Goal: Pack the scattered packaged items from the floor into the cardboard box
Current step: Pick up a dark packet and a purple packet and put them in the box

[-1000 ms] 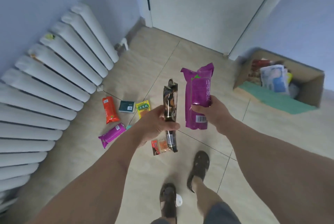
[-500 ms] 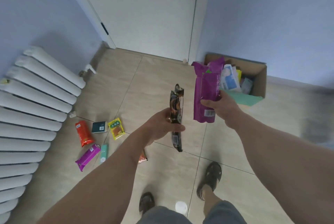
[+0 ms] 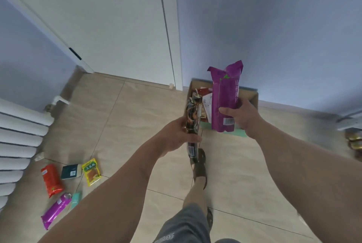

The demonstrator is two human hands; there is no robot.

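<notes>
My left hand (image 3: pixel 176 135) grips a dark, narrow snack packet (image 3: pixel 193 123), held upright and edge-on. My right hand (image 3: pixel 240 117) grips a large purple packet (image 3: pixel 225 97), also upright, in front of the cardboard box (image 3: pixel 252 95). The box stands on the floor against the blue wall and holds several packets, mostly hidden behind what I hold. At lower left the floor carries an orange packet (image 3: pixel 52 180), a dark green small box (image 3: pixel 71 171), a yellow packet (image 3: pixel 91 171), a long purple bar (image 3: pixel 55 210) and a teal sachet (image 3: pixel 75 200).
A white radiator (image 3: pixel 17 144) lines the left wall. A closed white door (image 3: pixel 109 27) is straight ahead, left of the box. My sandalled foot (image 3: pixel 199 168) is stepping forward on the beige tiles. Shoes (image 3: pixel 353 141) lie at the far right.
I have walked towards the box; it now sits right behind the two packets I hold. The floor items have slid to the lower left of the view.
</notes>
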